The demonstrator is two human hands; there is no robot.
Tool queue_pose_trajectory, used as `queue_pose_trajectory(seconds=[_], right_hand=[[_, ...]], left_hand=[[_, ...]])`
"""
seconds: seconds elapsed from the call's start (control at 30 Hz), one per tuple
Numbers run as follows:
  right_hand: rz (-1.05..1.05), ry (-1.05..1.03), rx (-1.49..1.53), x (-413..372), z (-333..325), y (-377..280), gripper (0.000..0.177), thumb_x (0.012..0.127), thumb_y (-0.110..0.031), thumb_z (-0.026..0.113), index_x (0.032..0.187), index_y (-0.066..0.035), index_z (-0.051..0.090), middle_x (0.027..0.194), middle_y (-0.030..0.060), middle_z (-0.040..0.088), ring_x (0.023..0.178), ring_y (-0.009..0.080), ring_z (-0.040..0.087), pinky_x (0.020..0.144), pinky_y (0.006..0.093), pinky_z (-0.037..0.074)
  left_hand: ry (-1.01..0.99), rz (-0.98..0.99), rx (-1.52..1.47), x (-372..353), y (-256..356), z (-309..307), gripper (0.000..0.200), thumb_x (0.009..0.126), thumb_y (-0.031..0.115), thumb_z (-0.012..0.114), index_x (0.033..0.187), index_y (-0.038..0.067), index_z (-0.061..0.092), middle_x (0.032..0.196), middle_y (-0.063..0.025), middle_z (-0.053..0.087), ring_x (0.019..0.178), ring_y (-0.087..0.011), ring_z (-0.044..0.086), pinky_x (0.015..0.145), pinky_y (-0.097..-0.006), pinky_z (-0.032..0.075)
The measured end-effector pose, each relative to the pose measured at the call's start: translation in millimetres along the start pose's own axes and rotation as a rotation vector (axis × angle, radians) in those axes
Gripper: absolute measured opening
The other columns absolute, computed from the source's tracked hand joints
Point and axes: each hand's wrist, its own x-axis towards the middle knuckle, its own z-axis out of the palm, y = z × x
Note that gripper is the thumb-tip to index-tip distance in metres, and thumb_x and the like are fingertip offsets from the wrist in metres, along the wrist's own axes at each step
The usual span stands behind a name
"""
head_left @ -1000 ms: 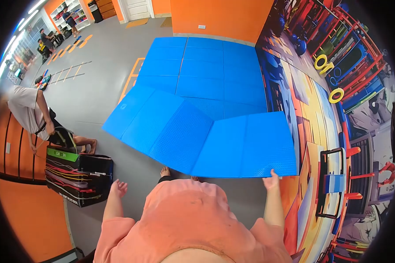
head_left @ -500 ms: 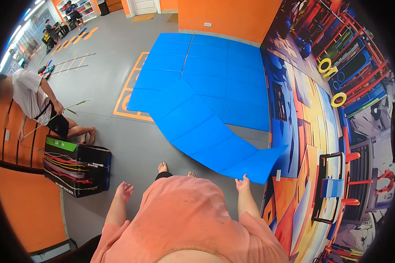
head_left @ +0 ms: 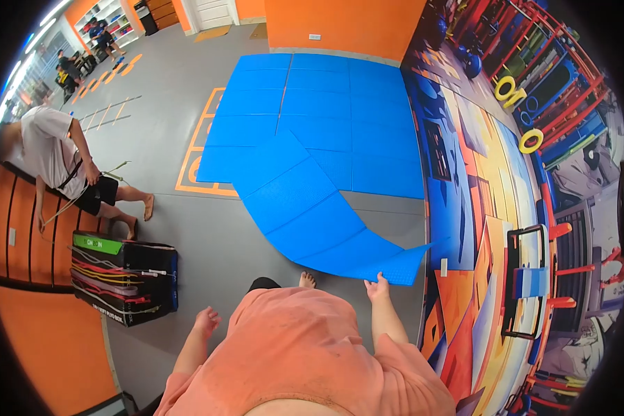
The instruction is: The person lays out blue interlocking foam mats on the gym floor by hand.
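My right hand grips the near edge of a long blue folding floor mat, its fingers closed on the edge. The mat has crease lines across it and curves toward the far left. Its near end is lifted and bent, and the far end overlaps a blue mat area on the floor. At the left of my body, my left hand hangs in the air with loosely bent fingers and nothing in it. One bare foot shows below the mat's near edge.
A black plyo box hung with coloured bands stands at left. Behind it a person in a white shirt handles a thin cord. A mural wall with a black frame bounds the right side. Other people sit far back.
The mat strip has shifted slightly, and its far end now shows a distinct corner over the blue area. My left hand has lowered. The person at left has shifted their legs.
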Motion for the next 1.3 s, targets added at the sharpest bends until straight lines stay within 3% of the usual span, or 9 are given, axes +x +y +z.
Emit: queue_pose_trajectory(seconds=[0.13,0.23,0.43,0.63,0.73,0.9,1.07,1.13,1.3], right_hand=[[-0.023,-0.109,0.063,-20,16,7,0.048,0.104,-0.022,0.047,0.148,-0.010,0.032,0.157,0.0147,0.023,0.146,0.0296,0.022,0.119,0.0542,0.023],[-0.028,-0.088,0.119,-48,28,15,0.045,0.104,-0.023,0.047,0.145,-0.010,0.035,0.154,0.0135,0.029,0.142,0.0287,0.029,0.118,0.0545,0.024],[-0.062,-0.282,0.120,-229,76,14,0.035,0.103,-0.021,0.049,0.136,-0.012,0.045,0.139,0.0087,0.050,0.129,0.0276,0.045,0.106,0.0496,0.039],[-0.156,-0.364,-0.072,-311,51,18,0.043,0.098,-0.022,0.056,0.139,-0.015,0.045,0.142,0.0075,0.048,0.128,0.0292,0.047,0.103,0.0499,0.042],[-0.217,-0.416,-0.170,-292,16,5,0.058,0.094,-0.022,0.062,0.146,-0.015,0.038,0.150,0.0091,0.041,0.135,0.0352,0.041,0.107,0.0585,0.036],[-0.484,-0.435,-0.186,-140,-84,-24,0.059,0.095,-0.026,0.060,0.146,-0.007,0.038,0.146,0.0121,0.047,0.134,0.0331,0.044,0.112,0.0538,0.034],[-0.647,-0.370,0.082,72,-191,-9,0.051,0.097,-0.022,0.059,0.142,-0.004,0.042,0.147,0.0136,0.045,0.131,0.0336,0.047,0.108,0.0539,0.040],[-0.695,-0.353,0.136,159,-228,14,0.050,0.098,-0.023,0.057,0.141,-0.003,0.042,0.145,0.0137,0.046,0.131,0.0325,0.047,0.109,0.0520,0.039],[-0.580,0.017,0.252,301,-268,91,0.034,0.100,-0.027,0.056,0.130,-0.010,0.053,0.132,0.0065,0.057,0.116,0.0244,0.054,0.100,0.0414,0.043]], left_hand=[[0.056,0.056,0.389,4,22,19,0.044,0.098,0.034,0.055,0.133,0.009,0.045,0.115,-0.0083,0.056,0.093,-0.0219,0.063,0.066,-0.0320,0.047],[-0.024,0.402,0.538,23,30,33,0.048,0.095,0.044,0.059,0.129,0.013,0.046,0.112,-0.0054,0.057,0.086,-0.0162,0.061,0.061,-0.0314,0.046],[-0.136,-0.014,0.569,40,80,164,0.103,0.074,0.081,0.060,0.148,0.019,0.024,0.142,-0.0153,0.042,0.114,-0.0357,0.057,0.092,-0.0520,0.045],[-0.262,-0.268,-0.139,108,70,229,0.126,0.065,0.086,0.064,0.151,0.010,0.013,0.147,-0.0202,0.035,0.122,-0.0430,0.052,0.091,-0.0527,0.047],[-0.113,-0.155,-0.058,193,53,232,0.123,0.063,0.082,0.070,0.147,0.008,0.019,0.142,-0.0194,0.041,0.110,-0.0406,0.059,0.078,-0.0510,0.051],[0.120,-0.052,0.054,387,32,250,0.113,0.061,0.075,0.077,0.136,0.005,0.028,0.125,-0.0189,0.051,0.086,-0.0363,0.066,0.056,-0.0477,0.050],[0.206,0.195,0.688,552,24,273,0.118,0.063,0.063,0.083,0.142,-0.004,0.027,0.138,-0.0261,0.047,0.116,-0.0439,0.056,0.089,-0.0541,0.050],[0.128,0.218,0.719,611,8,279,0.122,0.064,0.062,0.083,0.145,-0.008,0.024,0.146,-0.0280,0.040,0.130,-0.0448,0.045,0.103,-0.0542,0.041],[-0.257,0.062,0.236,715,-53,306,0.102,0.074,0.056,0.079,0.141,-0.006,0.034,0.118,-0.0167,0.055,0.102,-0.0261,0.058,0.087,-0.0397,0.050]])
